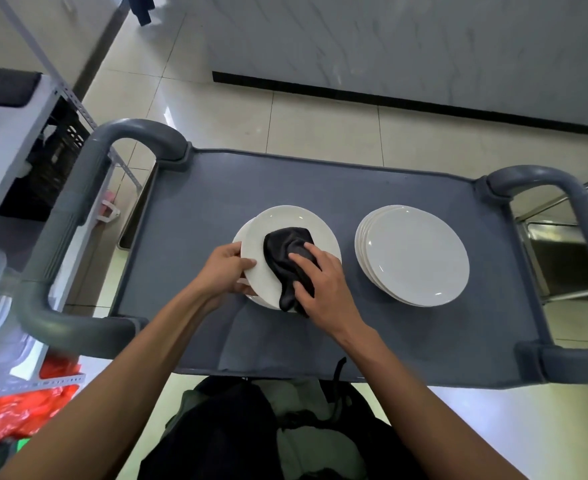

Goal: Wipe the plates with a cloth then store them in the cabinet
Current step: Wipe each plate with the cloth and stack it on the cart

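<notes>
Mid-wipe: right hand (320,275) presses cloth (287,258) onto top plate (285,223), left hand (225,271) pinching its rim; second stack (413,254) unshelved, wiping status unclear.

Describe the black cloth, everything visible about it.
The black cloth is soft, matte fabric, crumpled and bunched, not folded flat. It lies on the top white plate of the left stack, one end trailing over the plate's near rim. The right hand presses on it with spread fingers; the left hand grips the plate's edge.
</notes>
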Demonstrator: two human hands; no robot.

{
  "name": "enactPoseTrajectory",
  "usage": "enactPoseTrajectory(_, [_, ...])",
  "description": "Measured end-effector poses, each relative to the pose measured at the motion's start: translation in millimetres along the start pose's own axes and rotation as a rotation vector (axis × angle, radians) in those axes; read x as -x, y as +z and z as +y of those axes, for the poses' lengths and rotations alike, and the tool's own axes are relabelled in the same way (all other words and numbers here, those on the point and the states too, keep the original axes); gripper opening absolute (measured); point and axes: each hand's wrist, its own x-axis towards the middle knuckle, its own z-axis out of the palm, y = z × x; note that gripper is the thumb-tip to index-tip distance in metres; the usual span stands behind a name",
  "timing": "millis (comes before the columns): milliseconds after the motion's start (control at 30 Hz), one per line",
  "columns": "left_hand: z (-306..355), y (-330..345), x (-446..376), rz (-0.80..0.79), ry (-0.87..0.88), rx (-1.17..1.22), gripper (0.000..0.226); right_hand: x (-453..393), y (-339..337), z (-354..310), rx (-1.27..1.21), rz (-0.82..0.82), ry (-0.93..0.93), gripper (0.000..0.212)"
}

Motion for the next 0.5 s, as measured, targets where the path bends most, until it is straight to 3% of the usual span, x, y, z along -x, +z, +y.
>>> enactPoseTrajectory(500, [16, 37, 21, 0.189, 0.173, 0.179, 0.03, 6, -15, -6, -0.027, 0.148, -0.186, 0.049])
